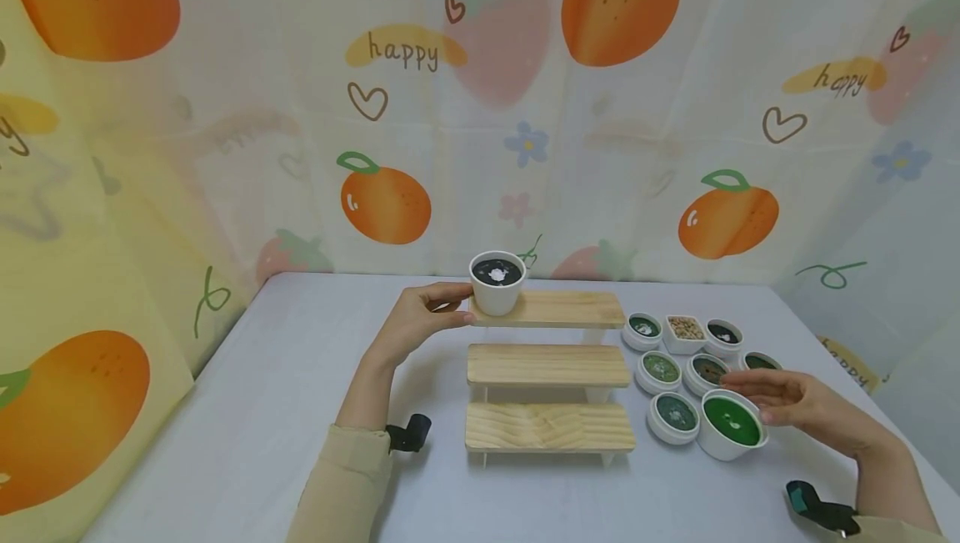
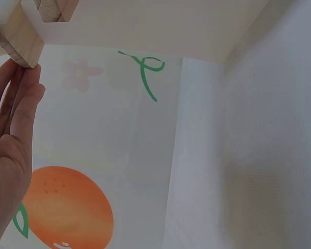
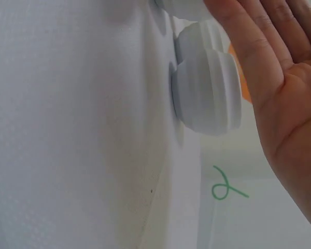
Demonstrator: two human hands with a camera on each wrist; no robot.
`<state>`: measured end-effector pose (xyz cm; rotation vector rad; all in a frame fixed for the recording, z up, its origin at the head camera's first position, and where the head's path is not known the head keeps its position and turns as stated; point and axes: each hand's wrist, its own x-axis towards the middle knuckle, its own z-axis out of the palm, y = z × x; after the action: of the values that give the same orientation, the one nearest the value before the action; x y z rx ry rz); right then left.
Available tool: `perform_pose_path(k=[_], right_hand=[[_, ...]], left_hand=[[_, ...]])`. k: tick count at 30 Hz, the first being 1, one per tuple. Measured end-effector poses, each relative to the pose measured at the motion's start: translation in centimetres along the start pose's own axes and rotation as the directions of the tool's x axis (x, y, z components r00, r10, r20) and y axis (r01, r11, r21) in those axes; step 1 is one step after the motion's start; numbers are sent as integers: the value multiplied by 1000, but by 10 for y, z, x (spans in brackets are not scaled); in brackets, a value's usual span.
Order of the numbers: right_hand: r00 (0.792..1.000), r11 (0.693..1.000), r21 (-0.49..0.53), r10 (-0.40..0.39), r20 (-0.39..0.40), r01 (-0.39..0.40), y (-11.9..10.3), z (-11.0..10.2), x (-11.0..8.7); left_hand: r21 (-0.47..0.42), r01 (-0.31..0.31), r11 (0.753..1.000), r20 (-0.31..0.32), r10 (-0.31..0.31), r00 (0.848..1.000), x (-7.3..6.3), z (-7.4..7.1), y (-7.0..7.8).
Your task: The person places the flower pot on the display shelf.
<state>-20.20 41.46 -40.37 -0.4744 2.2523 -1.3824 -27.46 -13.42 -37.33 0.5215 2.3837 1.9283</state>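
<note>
"Where's the cup?"

"White cup (image 1: 497,300), dark inside, standing upright on the left end of the wooden stand (image 1: 570,307), top shelf, right by the corner!"

"And your fingers?"

"Left hand (image 1: 415,320) at that same end of the stand: thumb at the front corner, fingers at the back, the board's end lightly pinched between. Does my forefinger brush the cup? Can't tell. Right hand (image 1: 806,405) out to the stand's right, fingers long and loose, thumb apart, gripping nothing, right up at the green cup (image 1: 730,444). Contact there, I can't make out."

"How do I play it well?"

"Gently! Left should steady the stand, I'd say, never tip it; that cup looks near enough to the end for a jolt to matter. For the right, sides below the rim, thumb opposite fingers, everything level."

"Crowded over there?"

"Very! Small round tubs (image 1: 672,426) and a square dish (image 1: 684,344) cluster on the table (image 1: 225,426) just right of the stand, the green cup among them, so straight up seems the safest lift."
</note>
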Motion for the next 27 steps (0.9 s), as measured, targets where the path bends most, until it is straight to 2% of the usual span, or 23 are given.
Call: perform_pose_path(k=[2, 5, 9, 12, 15, 21, 27], right_hand=[[999, 999, -16, 32, 13, -32, 2, 0, 0], [997, 998, 35, 52, 58, -54, 4, -1, 1], [992, 993, 114, 23, 124, -37, 7, 1, 1], [991, 992, 125, 8, 136, -26, 9, 1, 2], [991, 994, 93, 39, 129, -51, 12, 1, 2], [988, 992, -36, 126, 88, -123, 17, -1, 2], [989, 993, -38, 119, 88, -116, 19, -1, 1]], left_hand=[[0, 0, 1000, -2, 0, 1000, 0, 0, 0], [-2, 2, 1000, -4, -2, 1000, 0, 0, 0], [-7, 2, 1000, -1, -2, 1000, 1, 0, -1], [-8, 1, 1000, 3, -1, 1000, 1, 0, -2], [-6, -3, 1000, 2, 3, 1000, 1, 0, -2], [-10, -5, 1000, 5, 5, 1000, 1, 0, -1], [-13, -3, 1000, 7, 3, 1000, 1, 0, -2]])
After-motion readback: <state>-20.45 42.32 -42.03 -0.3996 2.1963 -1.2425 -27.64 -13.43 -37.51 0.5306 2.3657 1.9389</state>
